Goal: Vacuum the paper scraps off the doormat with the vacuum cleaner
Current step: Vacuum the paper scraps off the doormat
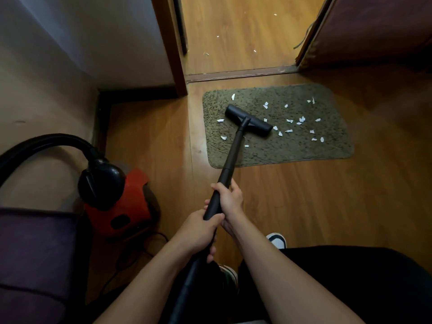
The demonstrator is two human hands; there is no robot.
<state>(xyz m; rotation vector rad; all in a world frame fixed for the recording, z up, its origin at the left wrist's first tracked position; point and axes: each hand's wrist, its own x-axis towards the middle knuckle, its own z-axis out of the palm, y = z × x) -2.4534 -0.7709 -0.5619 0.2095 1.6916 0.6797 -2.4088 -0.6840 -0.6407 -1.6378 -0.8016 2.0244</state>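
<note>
A grey-green doormat [287, 148] lies on the wooden floor before a doorway. Several white paper scraps [301, 119] are scattered over it, mostly right of the middle. The black vacuum nozzle [248, 119] rests on the mat's left half, on a long black wand [230, 157]. My right hand [230, 199] grips the wand higher up. My left hand [202, 232] grips it just below, where the hose joins. The red and black vacuum cleaner body [119, 202] stands on the floor at the left, its black hose [46, 142] arching off to the left.
A brown door frame [174, 54] stands just left of the mat, a threshold strip [240, 73] behind it. More scraps lie on the floor beyond the doorway. A dark purple seat [35, 253] fills the lower left. A power cord [140, 251] trails by the vacuum. My shoe [277, 239] is below.
</note>
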